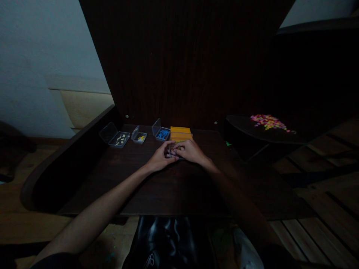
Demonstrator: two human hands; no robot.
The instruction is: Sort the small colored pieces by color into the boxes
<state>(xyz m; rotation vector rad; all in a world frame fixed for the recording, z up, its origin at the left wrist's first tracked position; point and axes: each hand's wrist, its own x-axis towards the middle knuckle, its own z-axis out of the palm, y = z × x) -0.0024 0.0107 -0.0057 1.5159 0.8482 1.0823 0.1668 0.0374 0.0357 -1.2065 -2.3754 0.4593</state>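
A small clear plastic box (181, 158) stands on the dark wooden desk, mostly covered by my hands. My left hand (160, 158) is curled round its left side, thumb in front and fingers behind. Over its opening, my right hand (193, 151) has thumb and fingers pinched together; whatever lies between them is too dark and small to make out. Some small pieces inside are partly hidden by the fingers. Behind the box lies a bright orange-yellow object (181, 130), with a clear lid edge in front of it.
Left along the desk's back stand open clear cases of blue pieces (162, 134), yellow and white pieces (141, 138), and pale pieces (121, 139). A pile of multicoloured beads (270, 122) lies on the dark side shelf (241, 125). A raised side panel (70, 149) borders the left.
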